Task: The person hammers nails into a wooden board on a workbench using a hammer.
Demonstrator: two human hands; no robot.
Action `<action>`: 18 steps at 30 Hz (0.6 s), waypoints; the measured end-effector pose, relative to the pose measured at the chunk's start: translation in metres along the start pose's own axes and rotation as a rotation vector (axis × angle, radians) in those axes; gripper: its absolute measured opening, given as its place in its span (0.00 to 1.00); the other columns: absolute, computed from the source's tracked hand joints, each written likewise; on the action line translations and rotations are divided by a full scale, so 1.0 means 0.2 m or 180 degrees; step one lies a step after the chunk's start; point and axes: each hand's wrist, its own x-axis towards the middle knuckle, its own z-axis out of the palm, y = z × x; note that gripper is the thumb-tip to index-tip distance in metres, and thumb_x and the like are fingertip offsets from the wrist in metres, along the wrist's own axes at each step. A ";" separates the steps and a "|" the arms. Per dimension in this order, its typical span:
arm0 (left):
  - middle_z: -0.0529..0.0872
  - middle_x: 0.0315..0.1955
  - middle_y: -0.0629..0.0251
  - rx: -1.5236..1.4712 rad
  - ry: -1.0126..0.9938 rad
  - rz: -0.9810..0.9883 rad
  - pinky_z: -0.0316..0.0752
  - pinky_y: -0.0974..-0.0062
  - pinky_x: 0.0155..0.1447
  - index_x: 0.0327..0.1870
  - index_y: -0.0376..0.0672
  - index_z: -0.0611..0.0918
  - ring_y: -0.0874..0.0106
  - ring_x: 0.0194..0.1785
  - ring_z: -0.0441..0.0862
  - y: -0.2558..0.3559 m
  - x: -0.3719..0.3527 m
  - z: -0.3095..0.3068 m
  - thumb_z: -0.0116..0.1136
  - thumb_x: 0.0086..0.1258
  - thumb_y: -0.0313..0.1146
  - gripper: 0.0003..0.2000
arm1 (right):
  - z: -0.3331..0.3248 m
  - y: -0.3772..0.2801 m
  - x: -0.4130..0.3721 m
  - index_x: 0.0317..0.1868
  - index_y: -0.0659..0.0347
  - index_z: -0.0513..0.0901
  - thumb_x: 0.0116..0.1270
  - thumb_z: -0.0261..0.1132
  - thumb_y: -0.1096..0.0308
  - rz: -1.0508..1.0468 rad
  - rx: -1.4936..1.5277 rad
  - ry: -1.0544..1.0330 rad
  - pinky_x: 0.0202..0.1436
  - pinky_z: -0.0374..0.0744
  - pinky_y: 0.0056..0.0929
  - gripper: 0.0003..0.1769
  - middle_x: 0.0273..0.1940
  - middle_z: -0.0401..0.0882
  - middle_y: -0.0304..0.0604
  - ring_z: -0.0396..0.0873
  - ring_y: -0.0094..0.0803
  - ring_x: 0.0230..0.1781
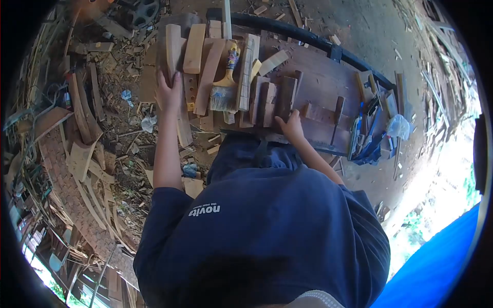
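Note:
My left hand [168, 95] grips the lower end of a pale wooden block [173, 46], thumb on one side and fingers on the other. My right hand [291, 127] has its thumb and fingers at the near end of a dark wooden block [285, 97]. Between the hands, several wood pieces lie side by side on a brown work table [313, 66]. A wide paintbrush [224, 92] with a yellow and patterned handle rests across them, bristles toward me. Left of it are a reddish curved piece [209, 77] and a light block [194, 49].
A blue pouch of tools [367, 146] hangs at the table's right end, beside a clear plastic bag [398, 126]. A dark bar [287, 28] runs along the far edge. Wood offcuts [84, 159] and scraps cover the ground at left. A blue sheet [436, 262] shows lower right.

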 end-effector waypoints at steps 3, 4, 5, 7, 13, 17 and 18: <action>0.65 0.73 0.50 0.0092 0.0107 0.0029 0.54 0.52 0.76 0.74 0.39 0.64 0.49 0.75 0.62 0.01 -0.03 -0.01 0.56 0.69 0.59 0.39 | 0.04 0.00 0.01 0.54 0.71 0.74 0.62 0.72 0.56 0.0112 0.0144 0.0025 0.55 0.77 0.49 0.30 0.49 0.80 0.66 0.79 0.63 0.52; 0.64 0.73 0.50 0.0046 0.0262 0.0169 0.53 0.50 0.76 0.74 0.39 0.63 0.50 0.76 0.60 0.00 -0.04 0.00 0.55 0.70 0.58 0.39 | 0.06 0.00 0.03 0.52 0.70 0.76 0.61 0.72 0.57 0.0119 0.0156 -0.0009 0.54 0.78 0.49 0.28 0.47 0.82 0.63 0.80 0.61 0.51; 0.63 0.74 0.50 0.0008 0.0425 0.0304 0.51 0.49 0.77 0.74 0.40 0.62 0.50 0.77 0.58 -0.02 -0.05 0.01 0.54 0.71 0.58 0.39 | 0.07 0.02 0.03 0.52 0.70 0.76 0.61 0.72 0.57 0.0089 0.0178 -0.0026 0.54 0.78 0.49 0.28 0.47 0.82 0.63 0.80 0.61 0.51; 0.61 0.74 0.50 0.0389 0.0434 0.0340 0.49 0.46 0.77 0.75 0.41 0.62 0.52 0.78 0.55 -0.04 -0.08 0.02 0.53 0.71 0.57 0.38 | 0.05 0.07 0.03 0.47 0.71 0.80 0.60 0.72 0.59 -0.0081 0.0372 0.0126 0.54 0.78 0.46 0.24 0.42 0.83 0.64 0.82 0.58 0.47; 0.57 0.76 0.49 0.1023 0.0571 0.0324 0.45 0.37 0.75 0.75 0.44 0.61 0.54 0.80 0.48 0.13 -0.26 -0.02 0.52 0.73 0.53 0.34 | -0.10 0.15 -0.02 0.52 0.71 0.81 0.65 0.70 0.66 -0.0077 0.1297 -0.0085 0.48 0.80 0.33 0.20 0.42 0.86 0.52 0.84 0.38 0.43; 0.68 0.68 0.49 -0.1014 -0.0662 0.0258 0.61 0.58 0.72 0.72 0.40 0.63 0.53 0.72 0.65 0.55 -0.53 -0.16 0.61 0.70 0.48 0.35 | -0.33 -0.24 -0.19 0.56 0.70 0.78 0.67 0.68 0.71 -0.0059 0.2093 -0.0673 0.48 0.79 0.29 0.19 0.43 0.84 0.46 0.81 0.30 0.43; 0.71 0.65 0.50 -0.1461 -0.0831 0.0352 0.63 0.63 0.71 0.71 0.38 0.63 0.54 0.69 0.69 0.58 -0.62 -0.10 0.64 0.67 0.48 0.37 | -0.36 -0.36 -0.23 0.56 0.70 0.78 0.67 0.68 0.71 -0.0065 0.2099 -0.0687 0.48 0.79 0.29 0.19 0.43 0.84 0.46 0.81 0.30 0.43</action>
